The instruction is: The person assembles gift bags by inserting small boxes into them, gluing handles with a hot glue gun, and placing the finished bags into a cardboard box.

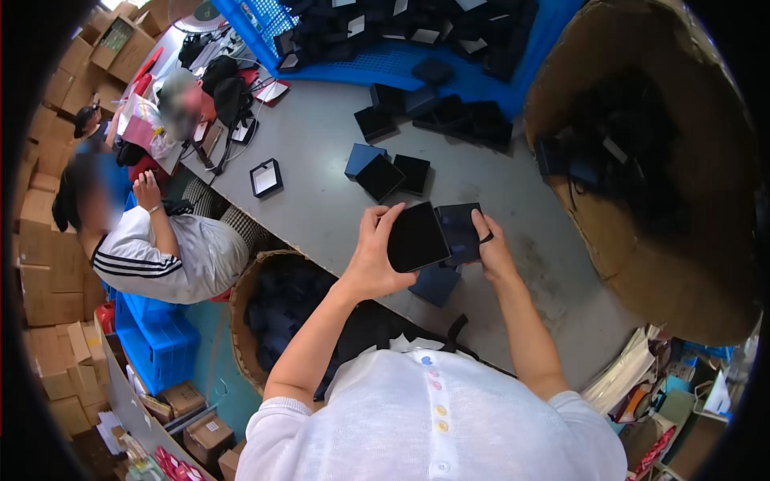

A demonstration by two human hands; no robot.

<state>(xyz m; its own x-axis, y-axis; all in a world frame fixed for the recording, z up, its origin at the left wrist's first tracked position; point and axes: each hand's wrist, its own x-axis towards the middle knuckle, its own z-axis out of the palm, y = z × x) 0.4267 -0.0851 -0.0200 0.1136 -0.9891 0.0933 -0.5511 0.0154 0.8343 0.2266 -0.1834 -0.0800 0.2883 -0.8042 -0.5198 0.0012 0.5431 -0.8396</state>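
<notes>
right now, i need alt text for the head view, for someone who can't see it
A person's left hand holds a black box piece and the right hand a dark blue piece, above a grey table. Small dark boxes lie beyond, near a blue crate of dark pieces; a cardboard carton stands at the right, a co-worker is at the left.

We see a smooth, matt black box (419, 238), perhaps paper-covered card, above a grey surface (313, 144) with a soft sheen, smudged towards its right edge. At the far edge, the crate (553, 32) is shiny blue plastic; along the right, the carton (682, 280) is rough brown cardboard.
</notes>
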